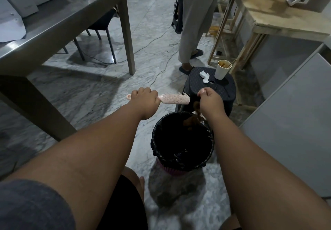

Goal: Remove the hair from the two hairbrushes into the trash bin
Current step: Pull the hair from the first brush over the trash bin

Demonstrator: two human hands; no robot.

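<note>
My left hand (145,98) grips the handle of a pale pink hairbrush (176,98), held level with its bristled head pointing right. My right hand (210,101) is pinched shut on a clump of brown hair (196,106) that dangles below it, just right of the brush tip. Below both hands stands the trash bin (157,140), pink with a black bag lining it. More brown hair (190,120) lies at the bin's far rim. Only one hairbrush is in view.
A black stool (225,88) behind the bin carries a paper cup (223,69) and a crumpled tissue (204,76). A person (195,20) stands beyond it. A steel table (59,20) is at left, wooden tables (268,15) at right, a grey cabinet (295,122) close right.
</note>
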